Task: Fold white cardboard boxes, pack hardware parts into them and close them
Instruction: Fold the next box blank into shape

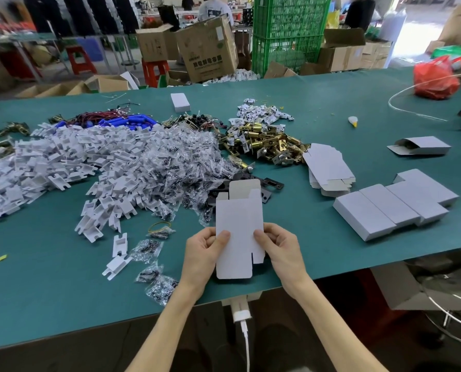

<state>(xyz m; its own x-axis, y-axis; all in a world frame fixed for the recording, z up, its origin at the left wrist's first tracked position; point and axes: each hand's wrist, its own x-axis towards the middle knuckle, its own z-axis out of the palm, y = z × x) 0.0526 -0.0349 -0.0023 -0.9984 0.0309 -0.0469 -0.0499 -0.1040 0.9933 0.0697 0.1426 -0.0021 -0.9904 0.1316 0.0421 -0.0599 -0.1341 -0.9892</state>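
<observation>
I hold a flat, unfolded white cardboard box (238, 226) upright over the near part of the green table (63, 291). My left hand (203, 249) grips its left edge with the thumb on the front face. My right hand (279, 248) grips its right edge the same way. The top and bottom flaps stand open. Behind it lie black metal plates (268, 185), a heap of brass latch parts (264, 142), bagged screws (175, 157) and white plastic pieces (49, 159).
A stack of flat white boxes (328, 167) lies to the right, with several closed boxes (393, 205) near the table's right edge and an open-ended box (421, 146) beyond. One more white box (180, 102) and a red bag (436, 79) sit farther back.
</observation>
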